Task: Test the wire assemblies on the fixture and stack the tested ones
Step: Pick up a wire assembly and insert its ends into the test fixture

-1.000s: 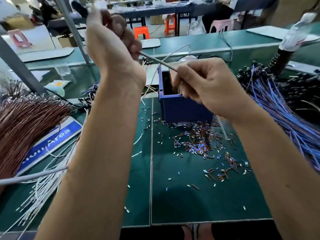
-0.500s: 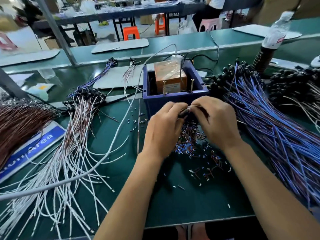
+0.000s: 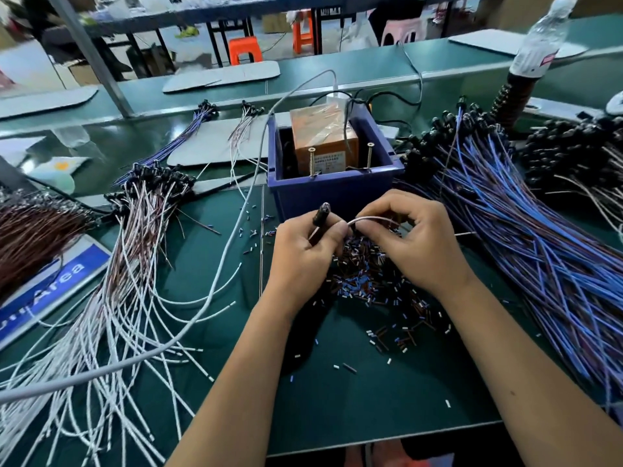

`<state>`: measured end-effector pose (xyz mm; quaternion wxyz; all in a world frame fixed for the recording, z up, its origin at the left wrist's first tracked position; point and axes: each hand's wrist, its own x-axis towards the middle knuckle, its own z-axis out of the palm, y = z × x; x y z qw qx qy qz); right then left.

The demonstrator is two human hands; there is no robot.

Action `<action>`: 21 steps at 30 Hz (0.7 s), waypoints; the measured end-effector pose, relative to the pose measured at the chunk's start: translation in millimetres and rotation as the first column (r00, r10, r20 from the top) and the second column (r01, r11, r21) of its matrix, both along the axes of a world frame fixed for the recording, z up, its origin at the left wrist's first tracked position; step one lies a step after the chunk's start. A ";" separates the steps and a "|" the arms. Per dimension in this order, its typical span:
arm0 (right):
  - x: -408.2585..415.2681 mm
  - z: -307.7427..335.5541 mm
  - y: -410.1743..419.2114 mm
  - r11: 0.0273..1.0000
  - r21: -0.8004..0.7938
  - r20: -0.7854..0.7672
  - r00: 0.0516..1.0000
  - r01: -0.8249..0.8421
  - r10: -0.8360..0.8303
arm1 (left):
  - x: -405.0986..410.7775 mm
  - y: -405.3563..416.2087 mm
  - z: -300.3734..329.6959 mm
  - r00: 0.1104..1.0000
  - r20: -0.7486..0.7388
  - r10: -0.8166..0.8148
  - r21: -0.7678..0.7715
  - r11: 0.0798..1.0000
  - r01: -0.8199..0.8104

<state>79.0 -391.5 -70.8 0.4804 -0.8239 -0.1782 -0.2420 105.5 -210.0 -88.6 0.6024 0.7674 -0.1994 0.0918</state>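
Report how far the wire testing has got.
Apparently done: a white-wire pile lies fanned out at left. In hand: left hand and right hand hold one wire assembly before the blue fixture box. Left: the large blue-wire pile at right.

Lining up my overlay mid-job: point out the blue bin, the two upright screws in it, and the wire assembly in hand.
blue bin [image 3: 337, 197]: head view, front wall.
upright screws [image 3: 311, 161]: head view, shaft of the left one.
wire assembly [image 3: 322, 212]: head view, black end above the left hand [image 3: 303, 251].
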 end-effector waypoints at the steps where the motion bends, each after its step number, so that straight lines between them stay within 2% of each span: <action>1: -0.3 -0.1 -1.2 1.000 0.015 -0.027 1.000 -0.004 0.004 | -0.4 -0.1 0.1 1.000 -0.013 -0.007 -0.011 1.000 0.007; 6: -0.4 0.0 -6.9 0.999 0.038 -0.143 0.990 0.004 0.001 | -2.3 -1.1 0.4 0.999 -0.042 -0.016 -0.066 0.998 0.013; 13: 0.2 2.8 -12.3 0.998 0.053 -0.186 0.982 -0.032 0.042 | -4.5 -1.7 2.5 1.000 -0.018 0.008 -0.036 0.999 -0.009; 16: -0.6 3.8 -15.3 0.997 0.079 -0.181 0.983 0.004 0.010 | -3.5 -0.8 4.2 0.999 -0.028 0.020 -0.055 0.998 -0.021; 17: -1.7 4.5 -17.7 0.995 0.083 -0.147 0.989 0.048 -0.036 | -2.8 1.3 4.4 0.999 -0.036 0.031 -0.089 0.995 -0.034; 19: -2.5 5.8 -25.8 0.966 -0.021 0.082 0.964 0.256 -0.253 | -2.2 6.3 4.2 0.997 -0.047 0.055 -0.161 0.985 -0.062; 20: -2.9 5.7 -29.5 0.913 -0.071 0.241 0.895 0.402 -0.376 | -2.9 7.2 4.3 0.997 -0.049 0.059 -0.189 0.980 -0.067; 21: -3.4 6.3 -30.4 0.851 -0.053 0.386 0.797 0.522 -0.464 | -4.3 7.1 4.4 0.997 -0.051 0.059 -0.211 0.975 -0.069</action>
